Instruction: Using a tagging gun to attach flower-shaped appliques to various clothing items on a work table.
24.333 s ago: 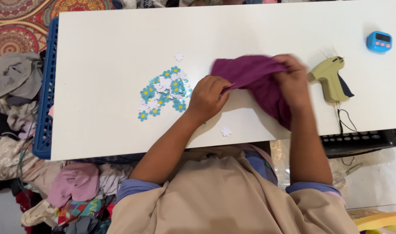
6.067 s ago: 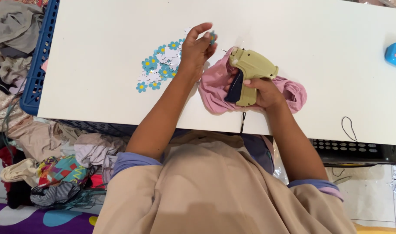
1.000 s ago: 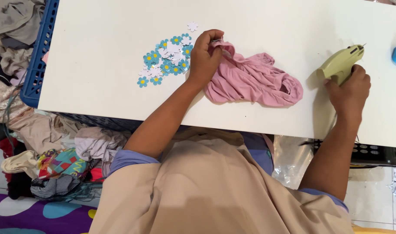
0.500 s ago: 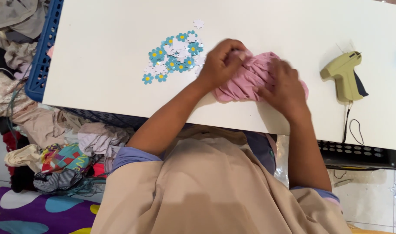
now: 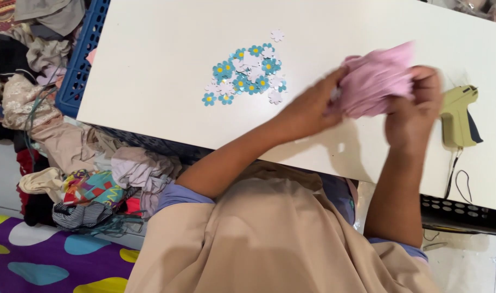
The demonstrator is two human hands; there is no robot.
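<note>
Both hands now lift the pink cloth (image 5: 375, 81) off the bench (image 5: 150, 81); earlier it lay flat. Left hand (image 5: 313, 108) and right hand (image 5: 413, 111) fingers clench it. Paper flowers (image 5: 245, 76) sit at nine o'clock, the tagging gun (image 5: 458, 116) at three.

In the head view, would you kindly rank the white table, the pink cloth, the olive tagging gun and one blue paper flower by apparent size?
1. white table
2. pink cloth, bunched between both hands and raised nearer the camera, so slightly flattered
3. olive tagging gun
4. blue paper flower
</note>
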